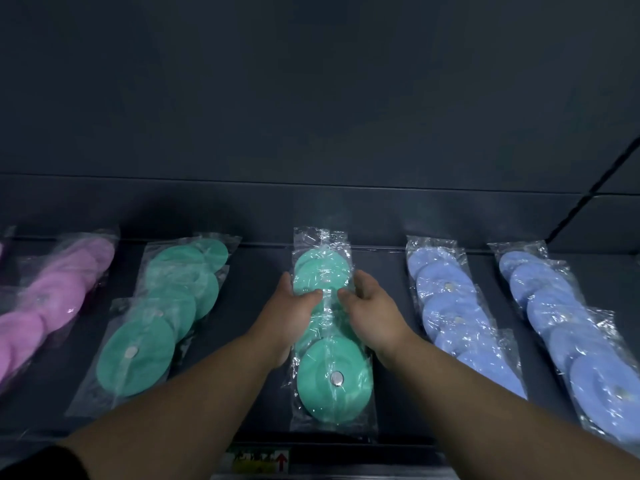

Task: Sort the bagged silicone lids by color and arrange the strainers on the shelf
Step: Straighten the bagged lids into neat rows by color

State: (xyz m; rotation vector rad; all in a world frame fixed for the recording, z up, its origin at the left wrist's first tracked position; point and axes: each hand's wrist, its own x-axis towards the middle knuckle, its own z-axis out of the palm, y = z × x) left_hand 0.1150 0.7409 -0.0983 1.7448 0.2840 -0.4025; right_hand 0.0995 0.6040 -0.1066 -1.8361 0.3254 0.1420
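Note:
A row of green silicone lids in clear bags [332, 372] runs front to back along the middle of the dark shelf [249, 271]. My left hand [289, 303] grips its left side and my right hand [367, 301] grips its right side, thumbs lying on top of the bags. Another row of green bagged lids [162, 317] lies to the left. Purple bagged lids [52, 299] lie at the far left. To the right lie two rows of blue bagged lids [457, 313], [568, 327]. No strainers are in view.
The shelf's dark back wall [311, 116] rises behind the rows. A label with a red arrow [258, 460] sits on the shelf's front edge. Narrow strips of bare shelf separate the rows.

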